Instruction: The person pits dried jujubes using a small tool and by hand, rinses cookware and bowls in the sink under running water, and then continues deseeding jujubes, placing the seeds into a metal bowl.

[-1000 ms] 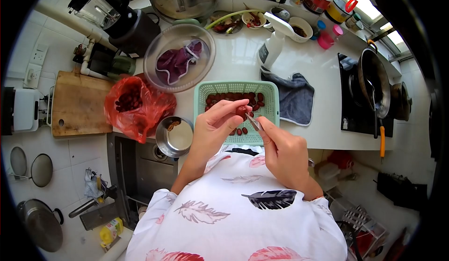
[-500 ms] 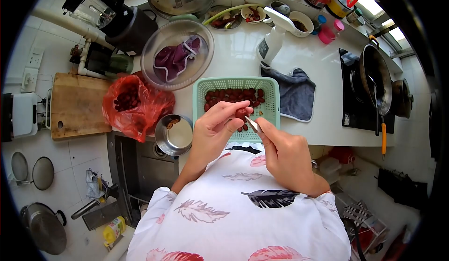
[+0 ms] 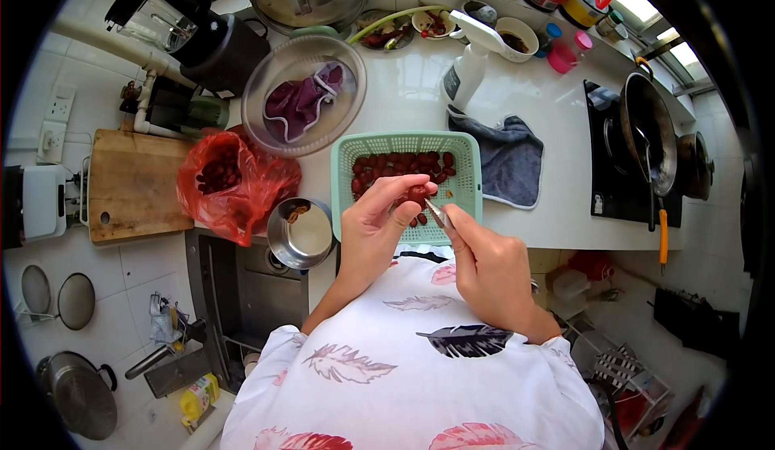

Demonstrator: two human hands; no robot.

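Observation:
My left hand (image 3: 373,222) pinches a dark red date (image 3: 418,194) between thumb and fingertips. In my right hand (image 3: 494,266) is a small pointed metal tool (image 3: 437,214), its tip against the date; my fingers hide the rest, so its exact kind is unclear. Both hands are over the near side of a pale green plastic basket (image 3: 473,208). Many red dates (image 3: 404,162) lie inside it, mostly along the far half. Left of the basket stands a steel bowl (image 3: 310,232) with some brown pieces in it.
A red plastic bag (image 3: 270,177) of dates sits left of the bowl, beside a wooden cutting board (image 3: 133,184). Behind are a clear basin (image 3: 349,111) with a purple cloth, a spray bottle (image 3: 467,71) and a grey cloth (image 3: 513,163). The stove (image 3: 607,180) is at right.
The metal tool's tip has shifted slightly and turned against the date. My hands stay almost in place, and the view has moved a little.

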